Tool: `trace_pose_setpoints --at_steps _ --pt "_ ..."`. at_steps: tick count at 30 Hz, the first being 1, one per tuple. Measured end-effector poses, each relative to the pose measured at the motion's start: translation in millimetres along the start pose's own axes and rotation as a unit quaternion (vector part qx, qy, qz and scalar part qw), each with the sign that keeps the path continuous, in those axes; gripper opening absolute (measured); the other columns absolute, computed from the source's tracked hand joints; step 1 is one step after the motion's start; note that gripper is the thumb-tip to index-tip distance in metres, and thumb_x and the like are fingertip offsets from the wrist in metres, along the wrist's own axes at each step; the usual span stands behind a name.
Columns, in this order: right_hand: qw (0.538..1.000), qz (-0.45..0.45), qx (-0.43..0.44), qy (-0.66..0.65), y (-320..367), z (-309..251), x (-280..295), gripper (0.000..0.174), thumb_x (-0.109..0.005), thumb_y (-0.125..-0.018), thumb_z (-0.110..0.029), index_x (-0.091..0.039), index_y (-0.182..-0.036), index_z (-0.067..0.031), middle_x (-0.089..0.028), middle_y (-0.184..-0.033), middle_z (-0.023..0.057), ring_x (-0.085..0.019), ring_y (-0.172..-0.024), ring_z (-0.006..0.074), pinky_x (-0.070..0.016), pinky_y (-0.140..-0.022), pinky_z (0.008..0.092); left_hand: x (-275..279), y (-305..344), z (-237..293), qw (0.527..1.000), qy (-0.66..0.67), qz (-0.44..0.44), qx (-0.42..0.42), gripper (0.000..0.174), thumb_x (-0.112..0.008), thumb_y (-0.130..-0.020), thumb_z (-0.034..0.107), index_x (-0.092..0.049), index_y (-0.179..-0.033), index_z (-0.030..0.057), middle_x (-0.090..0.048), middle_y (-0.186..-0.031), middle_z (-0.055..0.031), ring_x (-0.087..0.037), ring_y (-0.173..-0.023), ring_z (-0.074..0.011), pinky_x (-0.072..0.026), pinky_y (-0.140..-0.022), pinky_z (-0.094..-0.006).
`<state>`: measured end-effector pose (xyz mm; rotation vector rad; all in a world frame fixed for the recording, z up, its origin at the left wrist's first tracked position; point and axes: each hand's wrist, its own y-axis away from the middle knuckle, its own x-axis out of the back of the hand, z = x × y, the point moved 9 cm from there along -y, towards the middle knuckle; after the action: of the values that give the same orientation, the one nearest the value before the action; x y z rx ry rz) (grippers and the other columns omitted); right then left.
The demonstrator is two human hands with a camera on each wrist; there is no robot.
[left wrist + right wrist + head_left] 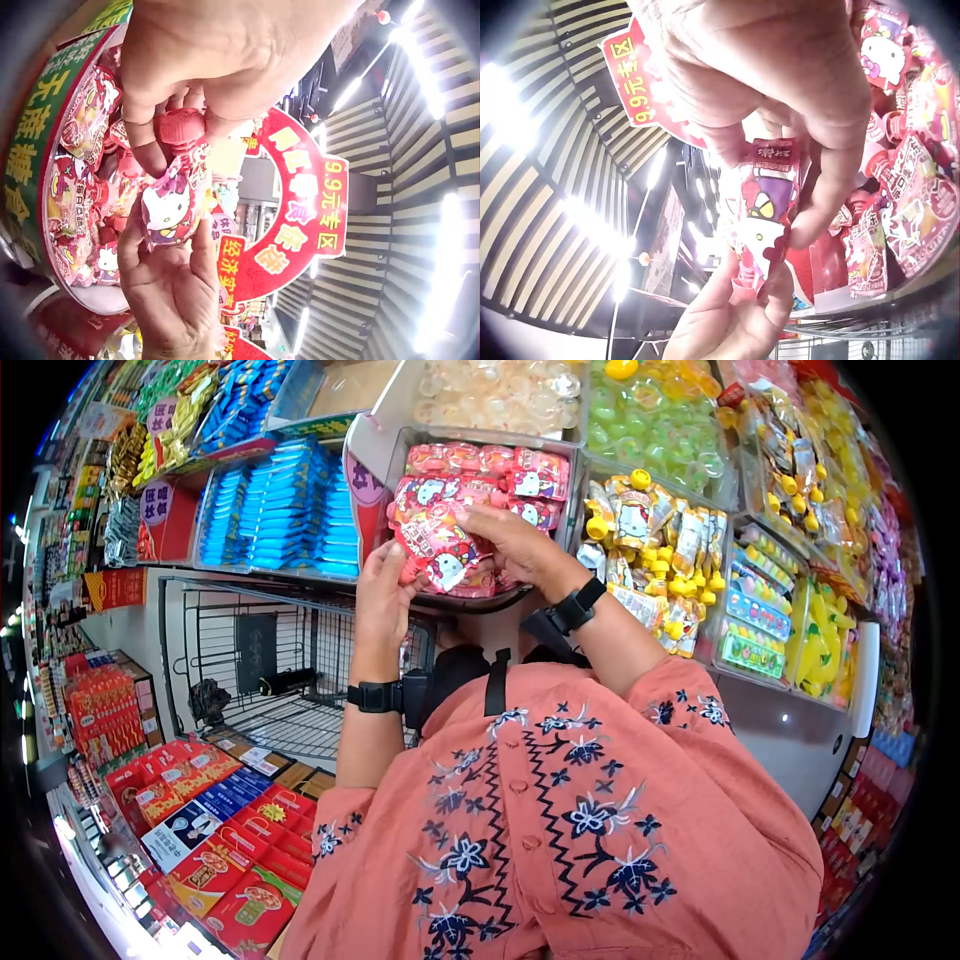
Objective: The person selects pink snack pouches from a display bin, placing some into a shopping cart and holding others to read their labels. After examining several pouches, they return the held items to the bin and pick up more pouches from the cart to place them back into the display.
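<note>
Both hands hold one small pink pouch [443, 565] with a white cartoon cat on it, above a bin of similar pouches [540, 475]. My left hand [385, 600] pinches its red cap [180, 127], seen close in the left wrist view. My right hand [512, 543] grips the opposite, flat end between thumb and fingers. In the right wrist view the pouch [765, 214] hangs between the right hand [772, 67] above and the left hand [739, 326] below. The fingers partly hide the cap there.
Blue packets [285, 510] fill a bin to the left. Yellow-capped pouches [650, 550] and jelly cups [650, 425] lie to the right and behind. A wire shopping cart [270, 660] stands left of the body, with red boxes [230, 840] on a lower display beside it.
</note>
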<state>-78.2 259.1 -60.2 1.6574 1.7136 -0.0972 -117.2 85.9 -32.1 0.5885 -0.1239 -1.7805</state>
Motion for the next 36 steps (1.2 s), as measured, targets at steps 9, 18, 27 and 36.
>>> trace_pose_setpoints --at_steps 9,18,27,36 --pt "0.999 0.013 0.038 -0.023 -9.4 -3.1 12.5 0.049 -0.067 -0.097 -0.03 -0.055 -0.137 -0.0036 -0.064 -0.121 0.0011 -0.06 -0.109 0.0107 -0.0488 -0.094 0.0281 -20.4 8.2 -14.4 0.98 -0.136 -0.099 0.11 0.03 -0.06 -0.1 0.03 -0.062 -0.116 0.0047 -0.067 -0.093 -0.0028 -0.065 -0.076 -0.0109 -0.053 -0.061 -0.0233" --pt "0.988 0.037 0.086 -0.125 -13.4 -14.7 20.9 0.035 -0.065 -0.096 -0.017 -0.056 -0.126 -0.002 -0.064 -0.109 0.0054 -0.063 -0.099 0.0167 -0.0537 -0.087 0.0331 -24.4 -22.4 -11.9 0.995 -0.062 -0.044 0.06 0.026 -0.058 -0.102 0.027 -0.059 -0.116 0.0062 -0.064 -0.091 -0.0022 -0.063 -0.071 -0.0097 -0.0505 -0.055 -0.0231" --pt "0.973 0.09 0.161 -0.137 -51.2 -58.6 51.7 0.036 -0.061 -0.094 -0.007 -0.052 -0.128 0.0044 -0.062 -0.114 0.0105 -0.062 -0.106 0.021 -0.051 -0.097 0.0335 -55.4 -107.0 -11.5 0.999 -0.001 -0.017 0.046 0.026 -0.059 -0.1 0.029 -0.056 -0.108 0.0041 -0.058 -0.084 -0.004 -0.063 -0.064 -0.0143 -0.0536 -0.051 -0.0266" --pt "0.975 0.166 0.134 0.058 -76.2 -50.4 91.2 0.038 -0.057 -0.095 -0.008 -0.056 -0.131 0.0057 -0.061 -0.124 0.0117 -0.06 -0.114 0.021 -0.0496 -0.099 0.0319 -39.9 -137.6 -7.1 0.871 -0.477 0.003 -0.119 0.042 -0.062 -0.095 0.028 -0.059 -0.121 -0.0045 -0.07 -0.094 -0.0125 -0.067 -0.076 -0.0159 -0.0518 -0.054 -0.0295"
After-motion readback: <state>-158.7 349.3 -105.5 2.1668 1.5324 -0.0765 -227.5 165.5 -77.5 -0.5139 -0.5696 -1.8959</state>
